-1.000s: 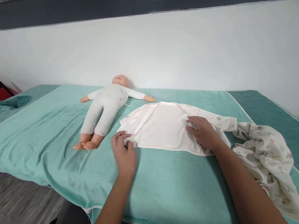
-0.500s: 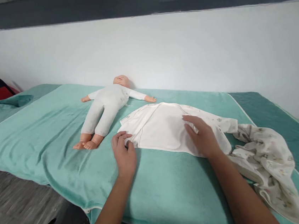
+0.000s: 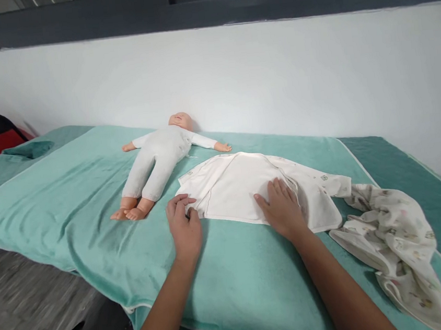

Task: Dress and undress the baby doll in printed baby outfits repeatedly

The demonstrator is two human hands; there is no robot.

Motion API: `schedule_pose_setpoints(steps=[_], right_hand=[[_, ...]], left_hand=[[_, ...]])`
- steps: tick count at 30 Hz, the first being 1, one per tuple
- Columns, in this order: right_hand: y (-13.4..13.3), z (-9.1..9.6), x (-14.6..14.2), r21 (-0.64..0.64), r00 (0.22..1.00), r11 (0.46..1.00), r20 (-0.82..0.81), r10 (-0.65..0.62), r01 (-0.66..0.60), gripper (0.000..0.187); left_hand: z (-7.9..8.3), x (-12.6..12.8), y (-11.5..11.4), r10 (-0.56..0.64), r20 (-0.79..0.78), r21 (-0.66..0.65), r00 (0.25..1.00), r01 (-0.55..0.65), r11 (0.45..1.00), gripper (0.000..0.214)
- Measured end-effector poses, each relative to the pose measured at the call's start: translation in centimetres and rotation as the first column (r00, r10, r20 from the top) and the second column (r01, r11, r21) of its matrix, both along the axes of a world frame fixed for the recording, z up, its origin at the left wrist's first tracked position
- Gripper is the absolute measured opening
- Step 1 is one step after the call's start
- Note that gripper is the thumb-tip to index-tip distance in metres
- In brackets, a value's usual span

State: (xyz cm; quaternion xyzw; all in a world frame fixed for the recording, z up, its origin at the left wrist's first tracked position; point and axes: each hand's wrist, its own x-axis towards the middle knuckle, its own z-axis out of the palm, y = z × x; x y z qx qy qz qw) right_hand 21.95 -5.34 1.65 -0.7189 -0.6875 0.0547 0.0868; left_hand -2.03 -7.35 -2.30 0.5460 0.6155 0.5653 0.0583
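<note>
Bare forearms [image 3: 162, 307] converge from near edge of green cover [image 3: 256, 277]. Left hand [image 3: 184, 224]: back up, fingers curled, thumb near index finger. Right hand [image 3: 282, 208]: palm down, fingers extended, thumb splayed.

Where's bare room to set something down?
The green cover is bare left of the doll, and between the forearms this side of the white shirt. Crowded: the shirt, with left hand and right hand at it, and rightward, where patterned cloth bunches by its sleeve.
</note>
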Motion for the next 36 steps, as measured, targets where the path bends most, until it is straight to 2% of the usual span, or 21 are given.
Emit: schedule_pose_setpoints(steps=[3, 6, 10, 13, 16, 20, 26, 29, 30, 32, 34, 36], right_hand=[[0.3, -0.3, 0.6, 0.006, 0.998, 0.998, -0.024, -0.062, 0.062, 0.073], [0.6, -0.6, 0.6, 0.081, 0.996, 0.995, -0.075, -0.058, 0.064, 0.069], [1.9, -0.6, -1.0, 0.159, 0.988, 0.984, -0.121, 0.099, -0.08, 0.065], [4.0, -0.5, -2.5, 0.12, 0.978, 0.98, -0.117, 0.171, -0.157, 0.068], [6.3, -0.7, -3.1, 0.078, 0.992, 0.99, -0.038, 0.121, -0.118, 0.07], [8.1, -1.2, -1.8, 0.09, 0.999, 0.995, 0.03, 0.044, -0.047, 0.071], [7.8, -1.5, -0.3, 0.13, 0.997, 0.99, 0.035, -0.063, 0.058, 0.075], [7.1, -1.4, -0.6, 0.129, 0.995, 0.989, 0.067, -0.079, 0.07, 0.075], [6.8, -1.3, -0.7, 0.124, 0.994, 0.99, 0.08, -0.075, 0.065, 0.074], [6.4, -1.4, -0.8, 0.116, 0.993, 0.992, 0.104, -0.058, 0.046, 0.074], [5.9, -1.4, -0.9, 0.124, 0.991, 0.992, 0.127, -0.032, 0.016, 0.074], [5.5, -1.5, -0.9, 0.139, 0.989, 0.99, 0.148, -0.009, -0.012, 0.074]], left_hand=[[0.1, 0.0, 0.0, -0.003, 0.004, 0.009, 1.0, 0.003, 1.0, 0.024], [0.2, 0.1, 0.1, -0.009, 0.008, 0.011, 1.0, 0.009, 1.0, 0.025], [0.3, 0.2, 0.2, -0.02, 0.016, 0.008, 1.0, 0.02, 1.0, 0.027], [0.2, 0.2, 0.2, -0.019, 0.016, 0.003, 1.0, 0.019, 1.0, 0.028], [0.2, 0.1, 0.2, -0.025, 0.011, 0.0, 1.0, 0.025, 1.0, 0.028], [0.2, 0.0, 0.3, -0.023, 0.016, 0.003, 1.0, 0.023, 1.0, 0.028], [0.2, 0.1, 0.1, -0.011, -0.009, 0.007, 1.0, 0.011, 1.0, 0.026], [0.7, 0.6, -0.6, 0.0, -0.171, 0.063, 0.985, 0.011, 0.998, 0.024], [1.0, 0.8, -0.9, -0.034, -0.249, 0.078, 0.968, 0.055, 0.995, 0.024], [1.6, 1.2, -1.4, -0.197, -0.392, 0.051, 0.899, 0.235, 0.971, 0.022], [2.2, 1.4, -1.6, -0.4, -0.469, -0.059, 0.788, 0.424, 0.904, 0.021], [2.7, 1.5, -1.6, -0.508, -0.491, -0.17, 0.708, 0.494, 0.853, 0.023]])
